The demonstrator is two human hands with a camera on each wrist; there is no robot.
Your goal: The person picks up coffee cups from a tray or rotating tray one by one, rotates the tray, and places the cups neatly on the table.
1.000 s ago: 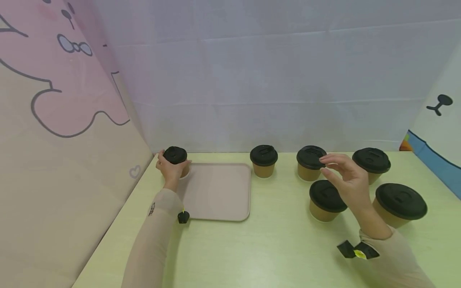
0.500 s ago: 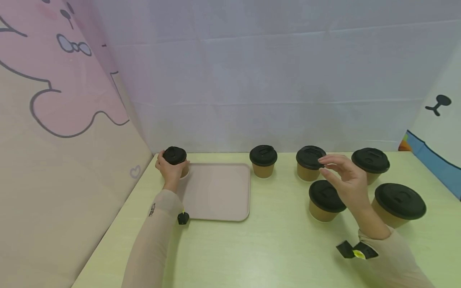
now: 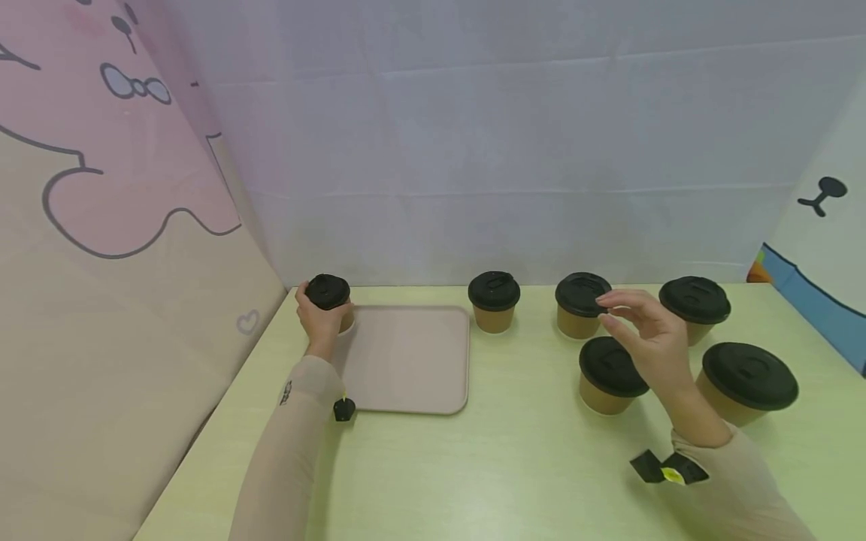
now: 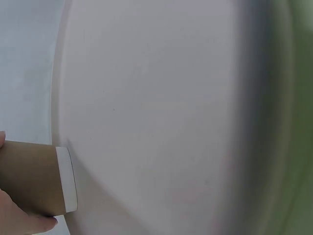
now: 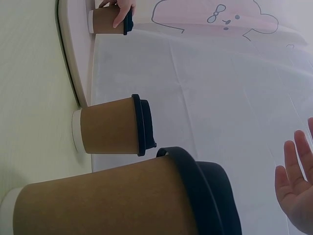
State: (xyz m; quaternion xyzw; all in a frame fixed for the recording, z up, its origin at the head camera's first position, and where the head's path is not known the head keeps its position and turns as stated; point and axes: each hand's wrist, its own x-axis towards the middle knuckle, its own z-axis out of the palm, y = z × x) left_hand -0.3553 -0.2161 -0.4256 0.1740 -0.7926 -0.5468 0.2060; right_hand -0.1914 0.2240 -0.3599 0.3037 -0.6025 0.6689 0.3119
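My left hand (image 3: 319, 321) grips a brown paper coffee cup (image 4: 32, 178) with a white base band and black lid (image 3: 328, 291). That cup stands upright at the far left corner of a pinkish-grey tray (image 3: 409, 361), its base right at the tray's surface in the left wrist view. Thumb and fingers wrap its sides. Over at the right, my right hand (image 3: 652, 342) hovers with fingers loosely curved and nothing between them. In the head view it overlaps nearby lidded cups, close by a back cup (image 3: 578, 323) and a front cup (image 3: 609, 376).
Another lidded cup (image 3: 494, 304) stands just right of the tray. Two larger cups are farther right, one behind (image 3: 694, 300) and one in front (image 3: 749, 379). A pale cloth wall (image 3: 507, 150) closes off the table's back edge, with a printed wall (image 3: 135, 300) at left.
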